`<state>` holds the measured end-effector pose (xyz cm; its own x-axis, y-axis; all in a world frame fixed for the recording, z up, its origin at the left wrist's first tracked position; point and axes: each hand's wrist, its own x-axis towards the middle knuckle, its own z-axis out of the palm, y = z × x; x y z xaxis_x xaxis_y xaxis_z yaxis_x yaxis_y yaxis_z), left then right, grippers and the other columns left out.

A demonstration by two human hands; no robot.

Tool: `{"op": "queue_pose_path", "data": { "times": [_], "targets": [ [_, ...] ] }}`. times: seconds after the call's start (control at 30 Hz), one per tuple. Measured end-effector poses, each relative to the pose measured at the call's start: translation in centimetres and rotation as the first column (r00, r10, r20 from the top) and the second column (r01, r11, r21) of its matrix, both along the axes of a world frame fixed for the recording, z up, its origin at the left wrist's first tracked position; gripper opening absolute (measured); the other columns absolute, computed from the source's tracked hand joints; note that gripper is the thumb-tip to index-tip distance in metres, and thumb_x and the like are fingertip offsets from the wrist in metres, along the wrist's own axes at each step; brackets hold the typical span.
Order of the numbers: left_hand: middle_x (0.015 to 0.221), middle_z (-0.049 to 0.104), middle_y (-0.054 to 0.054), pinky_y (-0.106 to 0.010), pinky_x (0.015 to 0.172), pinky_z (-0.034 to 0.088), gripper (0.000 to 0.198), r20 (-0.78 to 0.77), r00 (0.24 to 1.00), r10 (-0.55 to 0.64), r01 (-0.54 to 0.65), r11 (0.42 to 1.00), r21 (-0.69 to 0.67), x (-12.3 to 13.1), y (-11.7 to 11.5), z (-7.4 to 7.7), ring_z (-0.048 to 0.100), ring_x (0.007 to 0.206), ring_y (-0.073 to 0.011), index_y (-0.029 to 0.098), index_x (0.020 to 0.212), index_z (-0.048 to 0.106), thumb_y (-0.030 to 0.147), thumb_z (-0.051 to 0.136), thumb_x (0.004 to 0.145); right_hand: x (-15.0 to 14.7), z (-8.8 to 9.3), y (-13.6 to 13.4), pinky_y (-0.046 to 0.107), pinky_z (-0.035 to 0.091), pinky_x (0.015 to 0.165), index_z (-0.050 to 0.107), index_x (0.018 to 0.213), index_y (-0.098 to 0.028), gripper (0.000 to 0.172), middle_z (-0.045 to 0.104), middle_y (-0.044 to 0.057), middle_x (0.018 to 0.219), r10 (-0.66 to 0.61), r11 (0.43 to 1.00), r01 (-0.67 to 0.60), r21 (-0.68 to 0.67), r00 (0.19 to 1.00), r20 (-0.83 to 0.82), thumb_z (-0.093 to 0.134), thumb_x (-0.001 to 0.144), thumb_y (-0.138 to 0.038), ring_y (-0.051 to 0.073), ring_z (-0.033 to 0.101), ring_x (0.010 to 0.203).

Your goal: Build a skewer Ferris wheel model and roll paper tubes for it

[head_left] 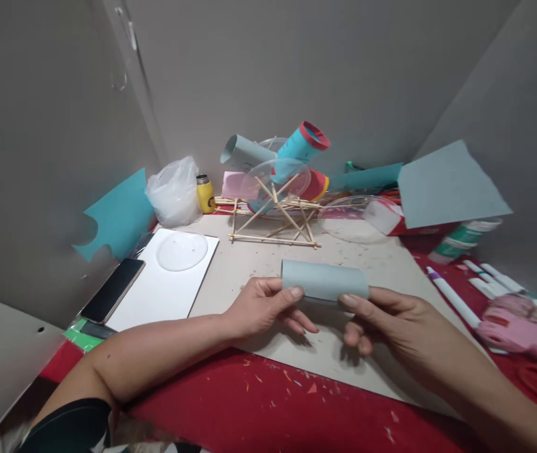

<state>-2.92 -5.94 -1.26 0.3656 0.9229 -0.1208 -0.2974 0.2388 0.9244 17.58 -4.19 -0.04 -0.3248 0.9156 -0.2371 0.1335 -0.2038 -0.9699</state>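
A pale grey-blue paper tube [324, 279] lies level above the board, held at both ends. My left hand [268, 305] pinches its left end, thumb in front. My right hand [386, 318] grips the right end the same way, with its lower fingers curled beneath. Behind the tube stands a wooden stick frame [275, 217] with clear plastic discs [275, 178]. On it sit a blue tube with a red rim [299, 150] and a plain grey tube [246, 152]. The inside of the held tube is mostly hidden.
A beige board [231, 286] covers the red cloth [249, 402]. To the left are a phone [114, 289], white sheet [155, 299], clear lid [182, 251], plastic bag [174, 190] and yellow jar [205, 195]. Markers [452, 297], a pink glue gun [518, 330] and grey paper [452, 187] lie right.
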Motion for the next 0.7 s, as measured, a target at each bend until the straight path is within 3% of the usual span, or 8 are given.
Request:
{"op": "queue_pose_path", "data": {
  "times": [0.17,0.33,0.53,0.7],
  "targets": [
    [0.061,0.069,-0.005,-0.023,0.055,0.053,0.059,0.007,1.000,0.006,-0.005,1.000,-0.016,0.00,0.14,-0.07,0.070,0.058,-0.0165,0.010,0.093,0.062,0.060,0.077,0.066,-0.17,0.14,-0.11,0.028,0.046,0.049,0.066,0.069,-0.019,0.040,0.069,0.007,0.057,-0.015,0.999,0.010,0.052,0.996,0.093,0.070,0.073,-0.059,0.016,0.054,0.046],
    [0.062,0.069,-0.004,-0.021,0.054,0.052,0.056,0.020,1.000,0.015,-0.015,1.000,-0.013,-0.12,0.19,-0.08,0.069,0.058,-0.0152,0.010,0.093,0.062,0.057,0.078,0.067,-0.33,0.58,-0.34,0.028,0.047,0.052,0.066,0.068,-0.019,0.042,0.069,0.007,0.057,-0.020,0.998,0.012,0.069,0.993,0.114,0.070,0.073,-0.060,0.016,0.055,0.048],
    [0.072,0.069,-0.005,-0.023,0.058,0.053,0.053,0.023,0.999,-0.034,0.036,0.997,-0.062,-0.21,0.00,0.16,0.069,0.064,-0.0154,0.009,0.098,0.066,0.040,0.088,0.061,-0.39,0.83,-0.52,0.029,0.047,0.052,0.066,0.073,-0.018,0.046,0.067,0.006,0.055,-0.086,0.993,0.078,0.090,0.992,0.093,0.070,0.070,-0.064,0.017,0.056,0.047],
    [0.078,0.067,-0.002,-0.022,0.059,0.052,0.052,-0.016,0.999,0.039,-0.039,0.998,0.045,-0.23,-0.06,0.05,0.068,0.065,-0.0121,0.013,0.106,0.068,0.037,0.086,0.064,0.00,0.94,-0.39,0.029,0.048,0.053,0.067,0.061,-0.021,0.045,0.066,0.006,0.054,-0.104,0.989,0.091,0.116,0.989,0.106,0.068,0.071,-0.065,0.018,0.055,0.049]
  ]
}}
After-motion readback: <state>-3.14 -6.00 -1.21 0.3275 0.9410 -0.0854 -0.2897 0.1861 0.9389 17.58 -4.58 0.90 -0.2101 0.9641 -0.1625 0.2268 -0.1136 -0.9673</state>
